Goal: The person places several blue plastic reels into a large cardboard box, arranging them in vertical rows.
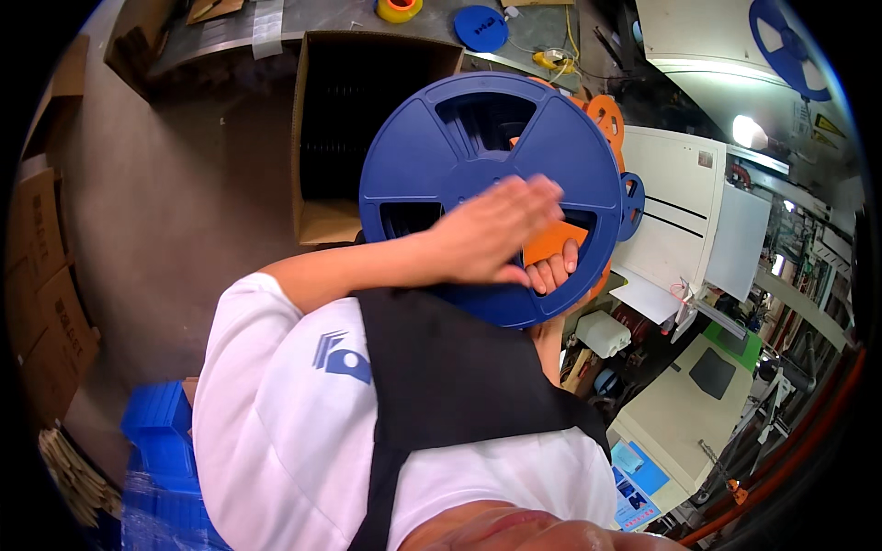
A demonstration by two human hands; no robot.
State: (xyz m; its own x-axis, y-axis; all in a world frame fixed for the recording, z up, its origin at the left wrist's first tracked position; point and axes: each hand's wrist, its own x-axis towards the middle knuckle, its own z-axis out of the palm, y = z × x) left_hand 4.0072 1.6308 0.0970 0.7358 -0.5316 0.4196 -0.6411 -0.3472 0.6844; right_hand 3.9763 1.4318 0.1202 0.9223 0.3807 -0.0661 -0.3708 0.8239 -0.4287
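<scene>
- The step in hand looks like handling or squaring up a blue reel point(404, 174), which is raised in front of the chest, directly under and around both hands.
- The right hand point(557, 268) comes up behind the reel; its fingers curl in the lower right window and seem to grip the edge there, palm hidden.
- The left hand point(501, 230) lies flat over the reel's face, fingers together, thumb apart, grasping nothing; blur hides whether it touches.
- Behind the right fingers shows an orange piece point(548, 241).
- Beyond the hands, to their left, stands an open cardboard box point(329, 223).
- My judgement: the next move calls for a firm right-hand hold while the left steadies the face.
</scene>
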